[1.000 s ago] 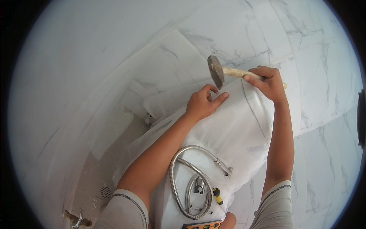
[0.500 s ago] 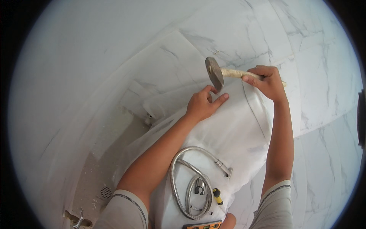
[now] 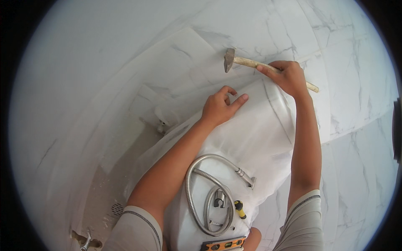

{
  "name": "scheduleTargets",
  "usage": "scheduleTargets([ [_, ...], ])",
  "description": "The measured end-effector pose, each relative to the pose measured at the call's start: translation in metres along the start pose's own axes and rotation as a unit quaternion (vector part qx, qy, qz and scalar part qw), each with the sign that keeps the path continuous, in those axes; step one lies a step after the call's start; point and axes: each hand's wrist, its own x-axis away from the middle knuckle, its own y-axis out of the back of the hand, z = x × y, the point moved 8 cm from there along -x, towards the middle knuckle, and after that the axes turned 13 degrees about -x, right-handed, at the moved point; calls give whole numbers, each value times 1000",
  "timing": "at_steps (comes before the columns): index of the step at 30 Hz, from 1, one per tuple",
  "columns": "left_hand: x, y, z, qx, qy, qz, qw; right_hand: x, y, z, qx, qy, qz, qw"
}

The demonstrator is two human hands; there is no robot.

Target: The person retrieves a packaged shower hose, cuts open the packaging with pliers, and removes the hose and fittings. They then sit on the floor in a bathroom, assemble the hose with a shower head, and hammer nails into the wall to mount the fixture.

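My right hand (image 3: 289, 78) is wrapped round the wooden handle of a hammer (image 3: 250, 62), raised close to the marbled wall. The hammer's dark metal head points left, apart from my left hand (image 3: 219, 108). That hand rests over a white-sheeted, box-like fixture (image 3: 259, 115), its thumb stretched out and its index finger bent. Between thumb and fingers there is a gap, and I see nothing held there. The curled lower fingers are partly hidden.
Nearer me on the sheeting lie a coiled metal shower hose (image 3: 188, 180), a chrome bracket (image 3: 219, 199), a yellow-and-black screwdriver (image 3: 240, 209) and an orange spirit level (image 3: 224, 244). Left on the floor are a drain grate (image 3: 117, 208) and a metal tap fitting (image 3: 87, 241).
The hammer has moved up and slightly left, away from my left fingers, and its head has turned. My left hand has shifted a little up and left in view.
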Motion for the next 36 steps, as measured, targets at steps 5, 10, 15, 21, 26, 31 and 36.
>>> scheduleTargets([
  [5,2,1,1,-7,13,7,1000,2,0,1,-43,21,-1,999],
  [10,0,1,6,-21,23,24,999,1,-3,-5,-35,7,17,999],
  [15,-11,-11,41,117,16,31,993,0,1,-12,-17,-9,4,1000],
  [21,-9,-5,79,150,162,99,970,-2,9,-10,29,8,-12,999],
  [26,-5,40,55,171,242,86,951,21,49,-16,-95,60,-98,989],
  [31,-14,87,57,176,260,9,950,108,127,-62,-199,66,-300,931],
  [36,-21,101,62,126,265,3,956,286,98,-110,-133,-231,-272,925],
])
